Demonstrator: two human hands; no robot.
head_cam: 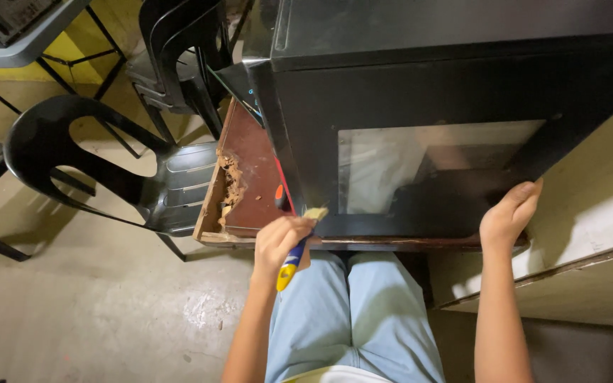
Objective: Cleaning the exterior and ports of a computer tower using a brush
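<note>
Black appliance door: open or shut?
Shut. The black appliance has its glass door lying flush in its frame, no gap along the edges. The right hand steadies its corner; the left hand holds a brush.

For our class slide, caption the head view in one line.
Left hand holds a blue-and-yellow-handled brush against a black glass-windowed appliance; right hand steadies its corner.

Oven (pixel 455 120) on table (pixel 250 177); chair (pixel 143 177) left of table.
</note>
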